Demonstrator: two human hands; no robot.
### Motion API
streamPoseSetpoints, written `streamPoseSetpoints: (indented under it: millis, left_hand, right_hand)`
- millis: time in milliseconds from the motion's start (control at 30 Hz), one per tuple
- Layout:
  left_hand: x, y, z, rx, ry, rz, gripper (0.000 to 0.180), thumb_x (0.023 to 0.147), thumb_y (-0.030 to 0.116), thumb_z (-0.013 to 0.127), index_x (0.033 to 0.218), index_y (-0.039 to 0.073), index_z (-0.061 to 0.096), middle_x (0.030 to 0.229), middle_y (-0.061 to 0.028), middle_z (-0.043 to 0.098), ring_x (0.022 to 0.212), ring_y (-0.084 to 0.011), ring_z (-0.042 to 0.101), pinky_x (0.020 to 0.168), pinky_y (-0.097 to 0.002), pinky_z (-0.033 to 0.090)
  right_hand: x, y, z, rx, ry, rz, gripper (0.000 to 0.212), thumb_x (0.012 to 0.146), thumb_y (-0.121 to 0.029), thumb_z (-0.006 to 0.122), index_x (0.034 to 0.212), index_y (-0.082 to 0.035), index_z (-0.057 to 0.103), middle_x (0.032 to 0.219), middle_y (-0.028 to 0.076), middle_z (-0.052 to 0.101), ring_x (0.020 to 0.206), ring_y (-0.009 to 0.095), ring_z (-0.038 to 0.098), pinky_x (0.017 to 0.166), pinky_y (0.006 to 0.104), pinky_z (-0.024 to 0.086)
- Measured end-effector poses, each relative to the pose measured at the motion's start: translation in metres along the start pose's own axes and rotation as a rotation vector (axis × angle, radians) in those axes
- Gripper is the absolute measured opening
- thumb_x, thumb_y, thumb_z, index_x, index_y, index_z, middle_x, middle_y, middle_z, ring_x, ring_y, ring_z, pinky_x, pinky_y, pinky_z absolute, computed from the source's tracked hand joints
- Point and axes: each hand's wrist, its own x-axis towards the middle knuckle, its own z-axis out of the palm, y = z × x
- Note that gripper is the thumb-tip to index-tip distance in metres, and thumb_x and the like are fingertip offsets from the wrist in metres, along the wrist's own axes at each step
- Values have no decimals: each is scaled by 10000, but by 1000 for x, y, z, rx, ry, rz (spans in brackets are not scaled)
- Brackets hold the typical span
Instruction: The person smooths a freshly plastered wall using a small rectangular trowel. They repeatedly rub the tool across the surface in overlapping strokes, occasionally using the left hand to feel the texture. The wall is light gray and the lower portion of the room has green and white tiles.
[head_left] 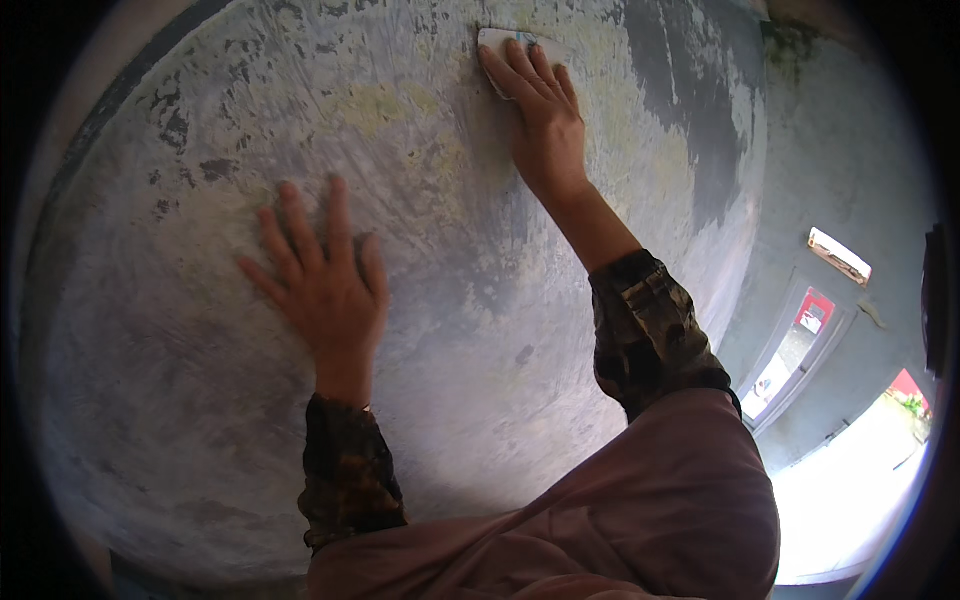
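A large wall with patchy grey, whitish and yellowish paint fills most of the view in front of me. High on it, my right hand presses a thin white sheet flat against the surface. The fingers lie over the sheet, so most of it is covered, and I cannot make out its exact kind. Lower and to the left, my left hand rests palm down on the wall with its fingers spread. Nothing is held in it. Both forearms wear dark patterned sleeves.
Darker bare patches show on the wall's upper right. On the right, a grey-green side wall has a narrow window, a small opening above it, and a bright doorway. Brownish cloth hangs over my body at the bottom.
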Motion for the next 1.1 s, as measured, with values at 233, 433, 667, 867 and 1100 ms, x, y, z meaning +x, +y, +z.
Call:
streamPoseSetpoints:
  millis: [233,433,667,867,1100]
  left_hand:
    - [62,21,-3,-70,43,115,518,985,413,389,1482,279,326,1535,-86,297,1421,-332,241,1095,-673,134]
    - [126,39,10,-70,180,144,493,992,365,397,1474,283,335,1532,-52,314,1423,-289,253,1093,-675,147]
    - [126,41,11,-94,198,189,484,988,357,401,1464,286,356,1524,-47,327,1421,-259,259,1106,-656,130]
    - [127,39,3,-85,240,209,506,975,323,395,1467,211,358,1518,-83,336,1419,-268,264,1132,-608,115]
    - [127,40,-12,-302,207,199,521,901,255,487,1384,60,451,1463,-133,386,1399,-286,282,1144,-598,107]
  right_hand:
    - [15,2,-3,-249,-220,-225,543,837,-145,635,1359,-215,503,1379,71,519,1296,293,476,1069,512,356]
    - [26,4,-3,-89,-7,-184,512,806,-167,662,1305,-199,557,1296,97,565,1226,322,523,1043,498,389]
    - [25,19,11,-24,100,-112,455,843,-172,633,1294,-204,581,1304,97,584,1246,310,523,1054,504,381]
    - [43,14,12,-52,48,-247,439,859,-148,608,1294,-205,587,1311,96,586,1238,313,533,1067,494,363]
    - [59,19,11,58,50,-256,556,833,64,525,1312,-211,587,1352,107,552,1290,296,488,1085,467,364]
